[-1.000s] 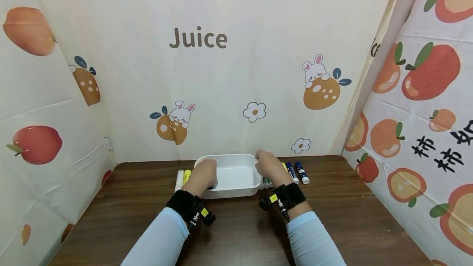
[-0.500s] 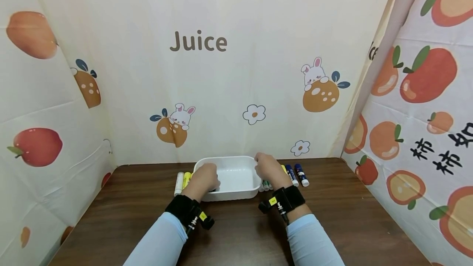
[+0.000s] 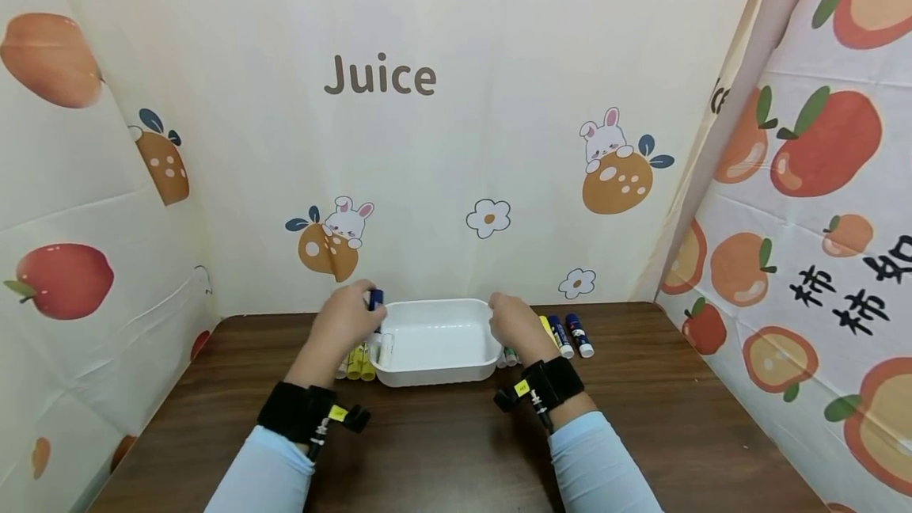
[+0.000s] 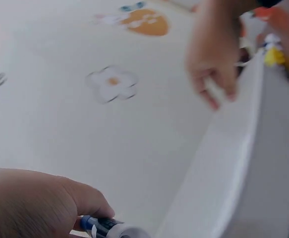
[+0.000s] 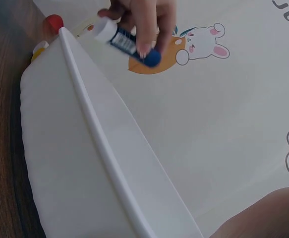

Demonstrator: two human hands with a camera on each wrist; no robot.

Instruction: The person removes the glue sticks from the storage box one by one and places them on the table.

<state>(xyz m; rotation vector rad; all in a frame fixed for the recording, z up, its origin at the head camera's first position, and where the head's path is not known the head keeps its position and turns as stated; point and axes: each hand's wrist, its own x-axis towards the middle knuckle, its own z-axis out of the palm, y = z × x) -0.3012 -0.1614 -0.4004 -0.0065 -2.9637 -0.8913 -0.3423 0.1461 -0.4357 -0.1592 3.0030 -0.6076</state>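
Observation:
My left hand (image 3: 347,317) pinches a blue marker (image 3: 375,299), raised over the left end of a white plastic tray (image 3: 438,378). In the right wrist view that marker (image 5: 129,43) shows a white end, a dark label and a blue cap. The tray stands on the table with its visible inside bare. At its right end, my right hand (image 3: 523,327) grips the rim; the left wrist view shows its fingers (image 4: 214,105) pointing down there. Yellow markers (image 3: 361,362) lie at the tray's left side, partly behind my left hand.
Right of the tray lie blue markers (image 3: 579,336), a yellow one (image 3: 548,326) and green-tipped ones (image 3: 510,356) partly hidden by my right hand. The brown table (image 3: 427,450) is bounded by fruit-printed cloth walls (image 3: 456,141) at the back and both sides.
My left hand has risen out of the tray and moved left, with the blue marker now showing in its fingers. The right hand has stayed at the tray's right rim.

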